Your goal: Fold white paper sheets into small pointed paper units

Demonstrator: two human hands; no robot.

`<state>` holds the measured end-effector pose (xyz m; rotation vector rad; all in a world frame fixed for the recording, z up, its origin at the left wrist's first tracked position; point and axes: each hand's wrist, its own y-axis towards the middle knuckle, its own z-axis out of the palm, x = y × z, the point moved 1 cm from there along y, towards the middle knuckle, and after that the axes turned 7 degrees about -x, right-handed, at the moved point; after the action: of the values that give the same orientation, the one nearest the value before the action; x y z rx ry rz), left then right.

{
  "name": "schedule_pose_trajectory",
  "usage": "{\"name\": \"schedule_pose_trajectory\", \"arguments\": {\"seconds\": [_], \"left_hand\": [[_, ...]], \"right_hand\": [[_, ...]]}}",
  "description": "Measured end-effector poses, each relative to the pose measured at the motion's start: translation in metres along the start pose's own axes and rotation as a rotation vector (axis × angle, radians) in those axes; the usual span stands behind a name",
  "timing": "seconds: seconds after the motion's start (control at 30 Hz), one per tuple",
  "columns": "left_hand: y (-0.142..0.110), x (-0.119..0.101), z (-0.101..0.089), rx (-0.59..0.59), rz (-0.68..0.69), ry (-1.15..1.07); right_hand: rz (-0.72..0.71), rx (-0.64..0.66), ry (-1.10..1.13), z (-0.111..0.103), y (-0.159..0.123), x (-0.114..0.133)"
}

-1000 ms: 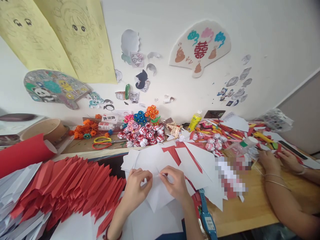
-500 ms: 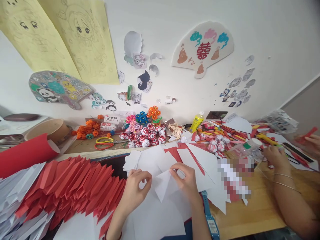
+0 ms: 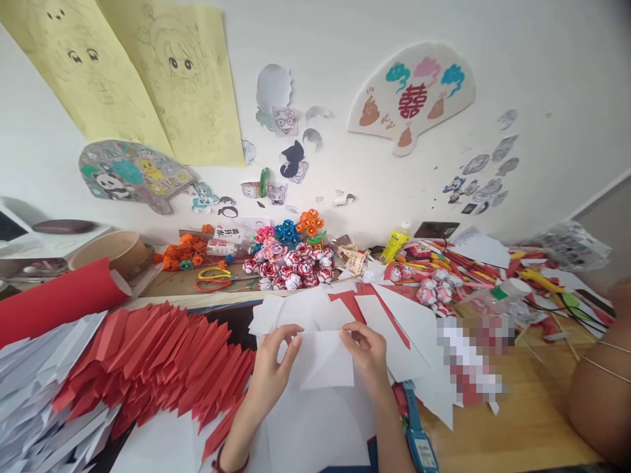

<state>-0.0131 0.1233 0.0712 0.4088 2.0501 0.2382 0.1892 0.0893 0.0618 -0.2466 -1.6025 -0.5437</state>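
Note:
My left hand [image 3: 270, 369] and my right hand [image 3: 369, 351] both pinch a small white sheet of paper [image 3: 326, 361], one at each upper corner, holding it flat over a spread of loose white and red paper sheets [image 3: 394, 322] on the table. A row of folded red paper pieces [image 3: 148, 368] fans out just left of my left hand. A blue watch [image 3: 417, 433] lies by my right wrist.
A red paper roll [image 3: 54, 299] and a stack of white folded paper [image 3: 34, 394] sit at the left. Paper flower balls [image 3: 290, 266], scissors [image 3: 211, 279], a yellow bottle [image 3: 397, 242] and craft scraps line the back. Another person's arm [image 3: 599, 387] rests at the right edge.
My hands have opened the folded white paper into a flat square and shifted slightly right. The other person's hands have drawn back from the table to the right edge.

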Motion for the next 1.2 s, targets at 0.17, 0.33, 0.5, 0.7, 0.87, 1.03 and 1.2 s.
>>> {"name": "schedule_pose_trajectory", "arguments": {"seconds": [0.17, 0.33, 0.5, 0.7, 0.87, 1.03, 1.2], "left_hand": [[0.000, 0.003, -0.001, -0.016, -0.058, -0.050], [0.001, 0.007, -0.001, 0.009, -0.099, -0.081], [0.000, 0.005, 0.001, 0.119, -0.090, -0.060], [-0.001, 0.001, 0.007, 0.199, -0.076, -0.085], [-0.003, -0.003, 0.007, 0.197, -0.073, -0.090], [-0.003, -0.004, 0.002, 0.146, -0.056, -0.063], [0.001, 0.002, -0.009, -0.015, -0.086, -0.092]], "right_hand": [[0.064, 0.130, -0.023, 0.002, 0.003, -0.002], [0.109, 0.419, -0.021, 0.000, 0.002, -0.003], [0.112, 0.598, -0.066, 0.007, -0.002, -0.005], [0.081, 0.642, -0.070, 0.016, -0.004, -0.006], [0.078, 0.624, -0.080, 0.019, -0.005, -0.011], [0.078, 0.604, -0.095, 0.017, -0.004, -0.012], [0.125, 0.553, -0.091, 0.005, -0.005, -0.012]]}}
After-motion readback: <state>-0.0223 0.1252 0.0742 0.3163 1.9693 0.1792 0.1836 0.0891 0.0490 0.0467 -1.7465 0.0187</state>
